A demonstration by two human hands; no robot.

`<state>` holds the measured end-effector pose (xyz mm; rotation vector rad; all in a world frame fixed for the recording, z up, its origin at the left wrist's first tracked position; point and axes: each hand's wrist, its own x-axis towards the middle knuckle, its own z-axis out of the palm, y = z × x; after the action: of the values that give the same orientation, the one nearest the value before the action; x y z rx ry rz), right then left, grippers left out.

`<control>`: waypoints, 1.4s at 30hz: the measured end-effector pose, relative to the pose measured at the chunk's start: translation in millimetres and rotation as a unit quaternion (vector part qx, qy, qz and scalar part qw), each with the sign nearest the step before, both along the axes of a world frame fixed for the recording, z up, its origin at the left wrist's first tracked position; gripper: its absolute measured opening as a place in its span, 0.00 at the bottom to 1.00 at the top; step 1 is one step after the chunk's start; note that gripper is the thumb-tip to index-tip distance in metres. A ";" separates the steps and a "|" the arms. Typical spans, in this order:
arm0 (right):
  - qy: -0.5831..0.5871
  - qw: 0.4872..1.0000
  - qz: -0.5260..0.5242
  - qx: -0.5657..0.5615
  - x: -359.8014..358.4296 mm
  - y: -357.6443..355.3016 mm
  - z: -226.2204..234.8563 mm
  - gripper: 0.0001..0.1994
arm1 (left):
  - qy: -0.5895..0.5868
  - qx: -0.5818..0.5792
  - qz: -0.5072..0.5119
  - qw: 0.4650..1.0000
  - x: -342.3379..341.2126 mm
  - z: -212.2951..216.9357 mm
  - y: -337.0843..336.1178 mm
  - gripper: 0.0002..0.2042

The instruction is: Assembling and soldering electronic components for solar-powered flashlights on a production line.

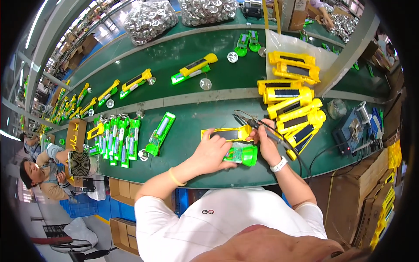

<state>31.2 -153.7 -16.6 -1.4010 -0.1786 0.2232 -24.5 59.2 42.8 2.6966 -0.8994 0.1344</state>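
My left hand (pixel 212 153) presses down on a green torch half (pixel 244 154) that lies on the green bench, next to a yellow torch cover (pixel 227 133) with a dark solar panel. My right hand (pixel 265 142) grips a dark soldering iron (pixel 257 124), its tip pointing up and to the left above the yellow cover. A white watch sits on my right wrist and a yellow band on my left.
A stack of yellow torch covers (pixel 293 100) lies to the right. Several green torch halves (pixel 118 137) lie to the left, one more (pixel 160 133) closer. A soldering station (pixel 353 129) stands at far right. Assembled torches (pixel 194 67) ride the belt behind. A seated person (pixel 41 172) works at left.
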 end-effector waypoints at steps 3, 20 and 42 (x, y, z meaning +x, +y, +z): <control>0.040 0.999 0.025 -0.005 -1.3 -2.4 -1.3 0.14 | -0.074 0.003 0.030 0.997 3.5 -3.5 -9.5 0.28; -0.063 0.970 -0.175 0.158 -50.1 -51.2 -1.0 0.14 | -0.091 -0.115 0.083 0.986 -22.2 -31.7 27.3 0.21; -0.028 0.993 -0.106 0.047 -77.8 -62.3 -7.0 0.12 | -0.001 -0.115 -0.044 0.992 2.0 -9.2 -21.7 0.08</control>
<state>-46.6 -216.0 -23.6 -1.3229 -0.0831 -0.0005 -22.5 37.5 33.6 2.4412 -0.9410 0.2078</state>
